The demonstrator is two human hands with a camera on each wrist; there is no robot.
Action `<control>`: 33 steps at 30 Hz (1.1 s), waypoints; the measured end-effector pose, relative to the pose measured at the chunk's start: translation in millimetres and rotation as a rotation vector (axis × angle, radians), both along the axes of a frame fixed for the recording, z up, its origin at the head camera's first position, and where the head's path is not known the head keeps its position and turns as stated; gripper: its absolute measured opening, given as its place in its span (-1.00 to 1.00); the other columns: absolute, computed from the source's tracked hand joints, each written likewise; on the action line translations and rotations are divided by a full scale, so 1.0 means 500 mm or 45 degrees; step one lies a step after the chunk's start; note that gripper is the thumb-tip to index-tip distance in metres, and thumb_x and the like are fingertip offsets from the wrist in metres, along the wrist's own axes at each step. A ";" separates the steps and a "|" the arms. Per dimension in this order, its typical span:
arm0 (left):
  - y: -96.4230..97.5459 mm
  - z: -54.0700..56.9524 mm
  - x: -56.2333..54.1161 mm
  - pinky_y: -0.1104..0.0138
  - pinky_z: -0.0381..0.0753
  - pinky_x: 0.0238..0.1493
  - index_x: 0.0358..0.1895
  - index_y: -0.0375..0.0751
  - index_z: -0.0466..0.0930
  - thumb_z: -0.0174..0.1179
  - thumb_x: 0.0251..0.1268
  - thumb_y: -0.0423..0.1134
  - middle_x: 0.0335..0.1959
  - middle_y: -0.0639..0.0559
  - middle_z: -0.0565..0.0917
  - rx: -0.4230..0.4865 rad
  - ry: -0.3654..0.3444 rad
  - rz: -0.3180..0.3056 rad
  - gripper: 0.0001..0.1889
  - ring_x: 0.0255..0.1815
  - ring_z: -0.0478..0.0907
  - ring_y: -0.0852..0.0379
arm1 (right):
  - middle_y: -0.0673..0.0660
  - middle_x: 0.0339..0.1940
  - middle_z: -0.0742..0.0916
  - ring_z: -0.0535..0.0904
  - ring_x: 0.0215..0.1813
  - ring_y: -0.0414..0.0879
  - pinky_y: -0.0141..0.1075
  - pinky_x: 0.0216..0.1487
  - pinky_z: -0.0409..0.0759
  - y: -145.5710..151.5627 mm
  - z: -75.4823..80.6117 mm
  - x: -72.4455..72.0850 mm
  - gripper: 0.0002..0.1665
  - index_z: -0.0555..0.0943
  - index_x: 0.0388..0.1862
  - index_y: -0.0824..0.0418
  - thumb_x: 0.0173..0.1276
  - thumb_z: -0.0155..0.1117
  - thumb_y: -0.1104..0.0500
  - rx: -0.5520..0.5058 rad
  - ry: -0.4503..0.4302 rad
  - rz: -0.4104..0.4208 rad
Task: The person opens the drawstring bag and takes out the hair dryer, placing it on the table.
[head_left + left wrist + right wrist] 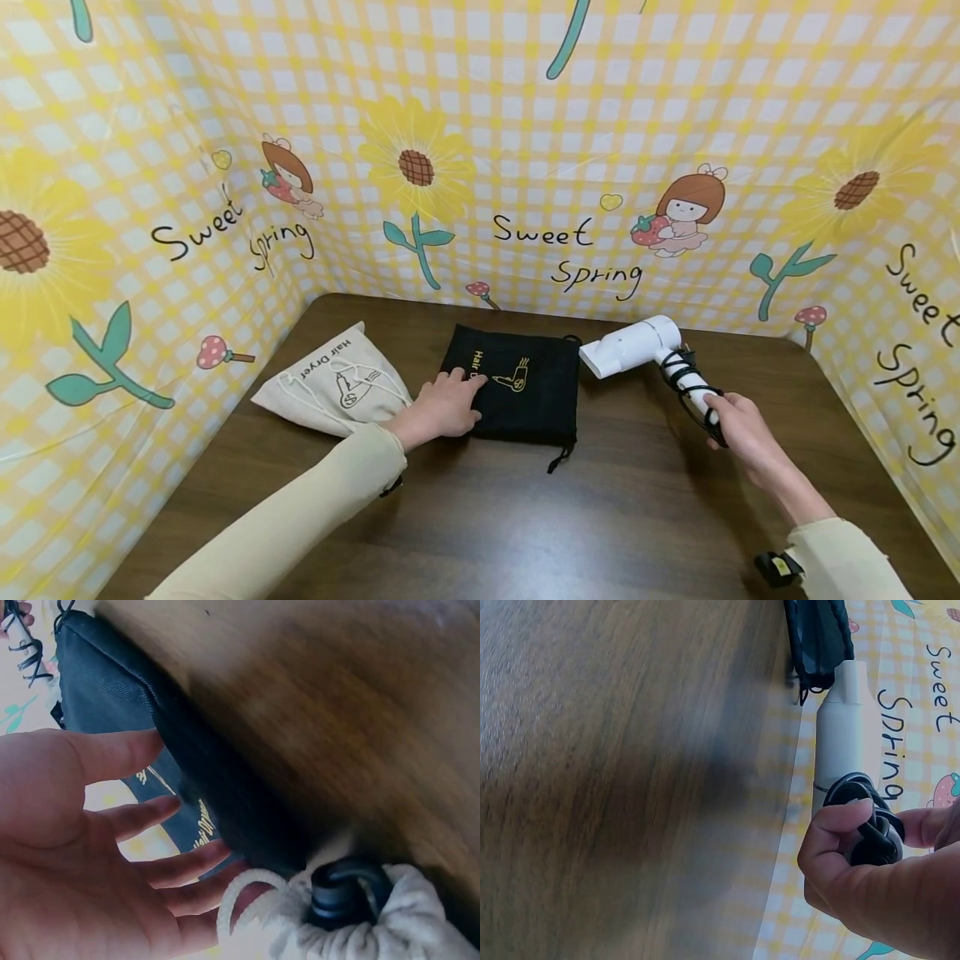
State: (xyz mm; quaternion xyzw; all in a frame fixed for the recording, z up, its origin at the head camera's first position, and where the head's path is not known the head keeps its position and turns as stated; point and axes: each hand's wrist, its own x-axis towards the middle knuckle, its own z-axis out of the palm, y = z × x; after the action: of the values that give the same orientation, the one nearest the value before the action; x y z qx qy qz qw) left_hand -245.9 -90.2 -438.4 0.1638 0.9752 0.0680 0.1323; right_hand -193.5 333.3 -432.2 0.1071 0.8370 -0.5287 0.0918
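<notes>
A white hair dryer [637, 343], its black cord wound round the handle, is in my right hand [746, 433], which grips the lower end of that handle. In the right wrist view my fingers curl about the handle and cord, and the dryer's nozzle [850, 682] points toward the black pouch. That black drawstring pouch [536, 412], with gold lettering and a dryer picture, lies flat on the table. My left hand [442, 404] rests on its left side with fingers spread, partly covering the lettering. From the left wrist, the thumb [124, 754] touches the pouch edge.
A cream drawstring pouch [311, 396] printed "Hair Dryer" lies to the left, beside my left wrist; its cord and black toggle [341, 896] show up close. The dark wooden table [517, 525] meets yellow checked cloth walls [525, 167] at the back and sides.
</notes>
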 end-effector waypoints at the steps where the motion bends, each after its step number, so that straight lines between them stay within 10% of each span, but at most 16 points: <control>1: 0.001 -0.002 0.000 -0.20 0.48 0.21 0.55 -0.06 0.42 0.29 0.51 -0.07 0.40 -0.28 0.45 -0.007 0.001 -0.004 -0.39 0.37 0.41 -0.31 | 0.11 -0.31 0.52 0.53 -0.51 -0.13 -0.30 -0.30 0.53 0.000 0.000 0.000 -0.43 0.34 0.13 0.58 0.76 -0.26 0.01 -0.002 -0.002 -0.002; 33: 0.017 -0.022 -0.008 -0.19 0.46 0.25 0.53 0.00 0.47 0.30 0.52 -0.03 0.41 -0.26 0.44 -0.096 -0.028 -0.013 -0.42 0.35 0.41 -0.30 | 0.18 -0.22 0.51 0.55 -0.45 -0.11 -0.28 -0.29 0.61 0.027 -0.004 -0.011 -0.39 0.30 0.22 0.64 0.74 -0.27 0.02 -0.053 0.000 -0.119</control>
State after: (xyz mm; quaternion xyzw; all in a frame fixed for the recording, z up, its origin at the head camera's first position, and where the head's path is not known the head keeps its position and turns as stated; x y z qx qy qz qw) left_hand -249.7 -81.7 -449.5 0.1631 0.9747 0.0322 0.1493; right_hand -199.0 346.7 -434.1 0.1441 0.8198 -0.5498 0.0693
